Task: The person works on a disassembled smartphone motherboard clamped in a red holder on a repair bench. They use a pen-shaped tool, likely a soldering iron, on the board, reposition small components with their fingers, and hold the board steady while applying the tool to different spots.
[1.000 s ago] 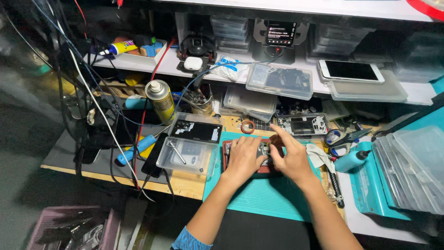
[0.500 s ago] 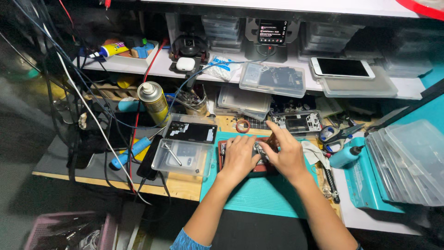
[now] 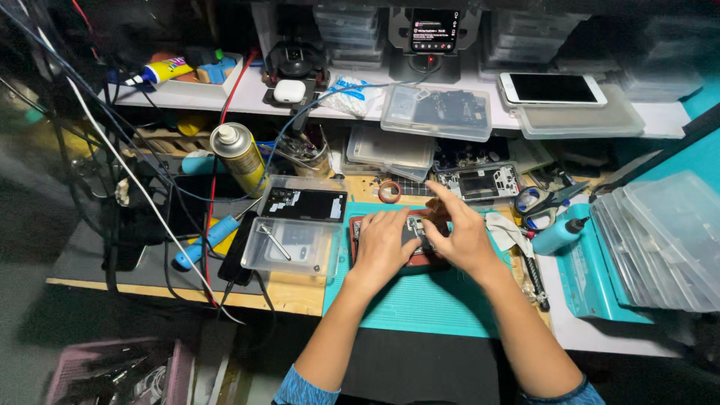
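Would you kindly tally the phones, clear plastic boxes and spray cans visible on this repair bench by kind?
Whole phones: 2, the white-edged phone on the shelf and the lit phone in the stand
Opened phones: 2, the red-framed one under the left hand and right hand, and the bare frame
Clear lidded boxes near the hands: 3
Spray cans: 1
Total: 8

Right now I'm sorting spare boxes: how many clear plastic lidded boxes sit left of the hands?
2: one clear box with a metal tool beside the left hand, another holding a dark part just behind it. Others may be hidden.
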The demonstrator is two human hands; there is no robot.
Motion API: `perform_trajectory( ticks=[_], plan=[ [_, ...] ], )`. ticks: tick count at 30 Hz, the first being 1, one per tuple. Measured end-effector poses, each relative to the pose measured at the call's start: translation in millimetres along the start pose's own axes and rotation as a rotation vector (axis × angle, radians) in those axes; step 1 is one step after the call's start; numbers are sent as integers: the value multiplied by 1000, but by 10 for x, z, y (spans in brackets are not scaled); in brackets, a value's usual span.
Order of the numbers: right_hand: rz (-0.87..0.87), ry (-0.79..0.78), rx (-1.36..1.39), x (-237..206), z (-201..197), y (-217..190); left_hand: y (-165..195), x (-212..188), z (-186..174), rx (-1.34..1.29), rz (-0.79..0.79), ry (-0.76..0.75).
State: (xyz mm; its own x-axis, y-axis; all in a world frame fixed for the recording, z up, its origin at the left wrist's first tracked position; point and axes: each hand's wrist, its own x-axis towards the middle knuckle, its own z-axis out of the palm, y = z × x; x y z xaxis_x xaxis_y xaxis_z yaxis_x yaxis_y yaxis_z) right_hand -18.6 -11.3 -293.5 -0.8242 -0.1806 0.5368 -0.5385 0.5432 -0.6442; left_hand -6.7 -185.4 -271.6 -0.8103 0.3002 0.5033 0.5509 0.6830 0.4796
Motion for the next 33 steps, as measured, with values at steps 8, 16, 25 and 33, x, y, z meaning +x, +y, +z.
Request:
perform_trajectory(
  ticks=[8, 16, 25, 33],
  plan=[
    [102, 35, 204, -66, 13, 142, -98, -49, 55, -37, -6, -27],
    [107, 67, 200, -188, -73, 266, -69, -105, 164, -15, 66, -21],
    [51, 50, 144, -255, -71, 317, -63, -108, 240, 56, 148, -64],
    [23, 21, 131, -240, -75, 310, -49, -93, 223, 58, 144, -77]
  ],
)
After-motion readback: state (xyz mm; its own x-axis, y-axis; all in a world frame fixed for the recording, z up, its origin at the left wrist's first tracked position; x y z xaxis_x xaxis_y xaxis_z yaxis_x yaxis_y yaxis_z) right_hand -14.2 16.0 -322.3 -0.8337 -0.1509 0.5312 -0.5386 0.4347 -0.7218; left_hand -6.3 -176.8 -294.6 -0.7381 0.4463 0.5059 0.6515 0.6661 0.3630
